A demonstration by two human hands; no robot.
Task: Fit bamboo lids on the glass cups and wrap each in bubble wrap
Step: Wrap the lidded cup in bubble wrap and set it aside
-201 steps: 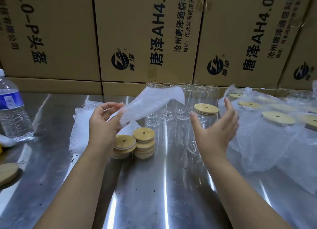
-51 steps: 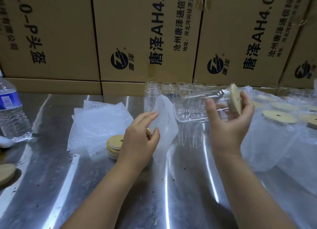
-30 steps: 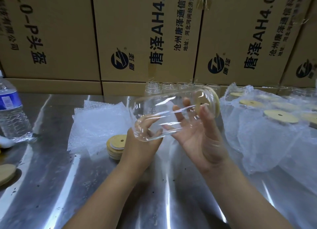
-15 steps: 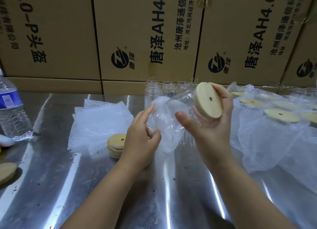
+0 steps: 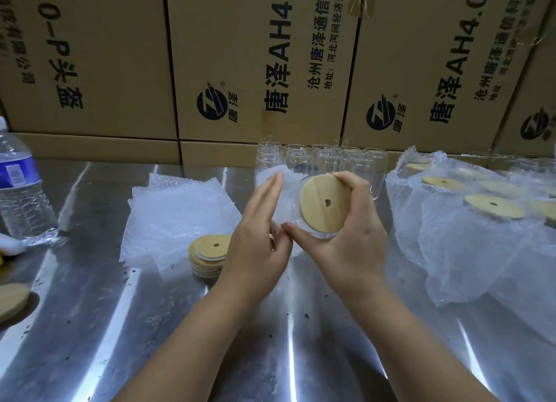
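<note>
A water bottle [image 5: 21,191] stands at the steel table's [image 5: 90,326] left edge before stacked cardboard boxes [image 5: 99,55].

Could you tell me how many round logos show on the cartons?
3 logos: on the middle carton, the next carton rightward, and the far-right carton. The left carton's may be out of view.

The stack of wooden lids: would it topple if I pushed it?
Probably: the stack of lids sits unevenly, discs offset, so top ones would likely slide off. Thin, flat, they seem light. The shiny metal table may let them skid.
</note>
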